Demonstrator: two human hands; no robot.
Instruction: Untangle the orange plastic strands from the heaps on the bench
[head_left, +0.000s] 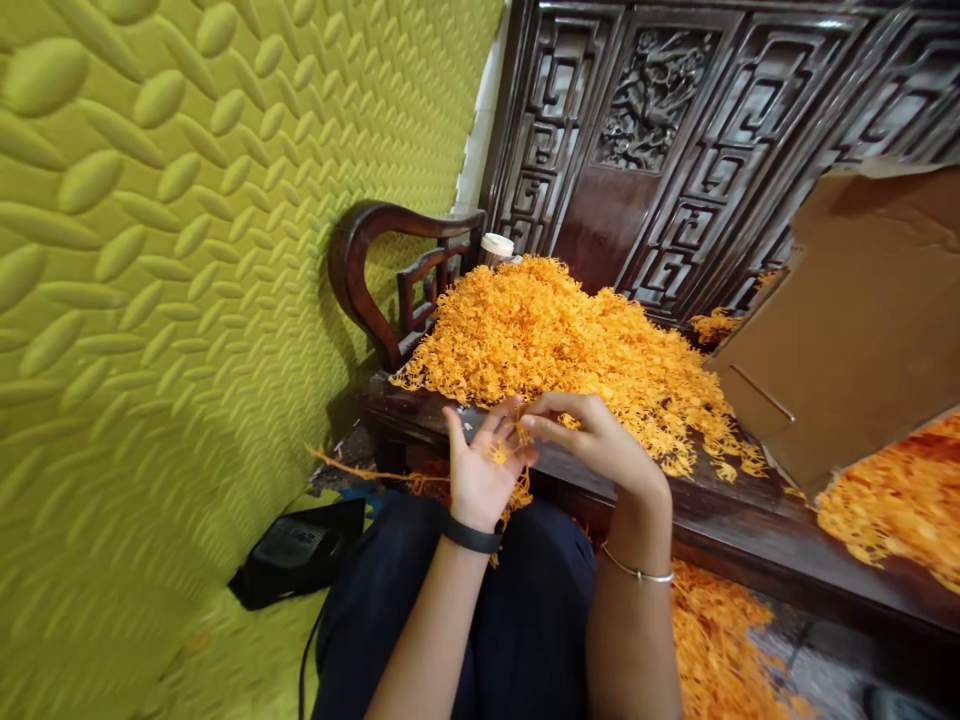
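My left hand [480, 480] is turned palm up with its fingers stretched out, and a small orange flower-shaped piece [497, 453] lies against it. Just to the right, my right hand [589, 432] pinches another thin orange flower-shaped piece [523, 428] between thumb and forefinger, above the left fingers. Behind and below the left hand, more orange pieces [517, 497] rest over my lap, and a long orange strand [352, 466] trails off to the left. In front of both hands, a large heap of orange flower-shaped pieces [555, 330] covers the bench seat.
A dark carved wooden bench [750, 540] stands ahead, its curved armrest [356, 270] near the yellow-green padded wall [187, 250]. A white-lidded container [496, 246] sits behind the heap. Cardboard [847, 320] leans at right; a black bag [300, 550] lies at left. More orange pieces [720, 640] lie below.
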